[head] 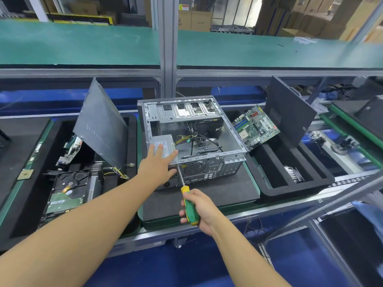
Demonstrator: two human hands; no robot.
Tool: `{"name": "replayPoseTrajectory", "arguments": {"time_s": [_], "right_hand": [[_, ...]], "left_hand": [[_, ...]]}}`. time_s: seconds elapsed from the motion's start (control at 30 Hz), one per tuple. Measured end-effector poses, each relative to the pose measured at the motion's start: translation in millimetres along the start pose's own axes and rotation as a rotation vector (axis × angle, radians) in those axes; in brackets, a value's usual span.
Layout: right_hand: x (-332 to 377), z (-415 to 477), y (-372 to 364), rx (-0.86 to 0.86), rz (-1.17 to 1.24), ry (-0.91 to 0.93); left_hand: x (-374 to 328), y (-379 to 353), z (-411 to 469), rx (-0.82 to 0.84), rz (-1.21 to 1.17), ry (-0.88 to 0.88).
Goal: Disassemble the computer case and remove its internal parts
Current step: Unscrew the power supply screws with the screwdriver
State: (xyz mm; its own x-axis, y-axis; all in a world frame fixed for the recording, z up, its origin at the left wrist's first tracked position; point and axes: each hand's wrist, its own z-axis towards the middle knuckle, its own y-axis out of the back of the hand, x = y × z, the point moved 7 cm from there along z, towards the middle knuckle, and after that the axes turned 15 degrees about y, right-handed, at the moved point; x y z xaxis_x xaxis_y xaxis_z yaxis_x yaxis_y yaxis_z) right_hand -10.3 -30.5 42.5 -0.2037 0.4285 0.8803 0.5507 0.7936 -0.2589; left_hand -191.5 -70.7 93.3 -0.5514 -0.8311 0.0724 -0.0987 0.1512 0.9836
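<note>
Right hand (200, 208) (nearest): fingers (182, 213) wrapped round screwdriver (186, 200), tip at computer case (209, 168) rear, 12 o'clock on counter (219, 193). Left hand (158, 164) flat on PSU (163, 142), 10 o'clock. Risk: tip slips off screw; freed PSU drops.

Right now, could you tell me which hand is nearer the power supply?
Left. The left hand rests on the power supply; the right hand holds the screwdriver well short of it.
</note>
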Motion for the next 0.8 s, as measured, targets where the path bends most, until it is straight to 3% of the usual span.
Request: {"name": "replayPoseTrajectory", "arguments": {"time_s": [0.57, 0.8], "right_hand": [[0.0, -0.5, -7.5, 0.031, 0.084, -0.106], [3.8, 2.5, -3.0, -0.029, 0.062, 0.013]], "left_hand": [[0.1, -2.9, 4.7, 0.019, 0.018, 0.004], [-0.4, -1.8, 3.8, 0.037, 0.039, -0.001]]}}
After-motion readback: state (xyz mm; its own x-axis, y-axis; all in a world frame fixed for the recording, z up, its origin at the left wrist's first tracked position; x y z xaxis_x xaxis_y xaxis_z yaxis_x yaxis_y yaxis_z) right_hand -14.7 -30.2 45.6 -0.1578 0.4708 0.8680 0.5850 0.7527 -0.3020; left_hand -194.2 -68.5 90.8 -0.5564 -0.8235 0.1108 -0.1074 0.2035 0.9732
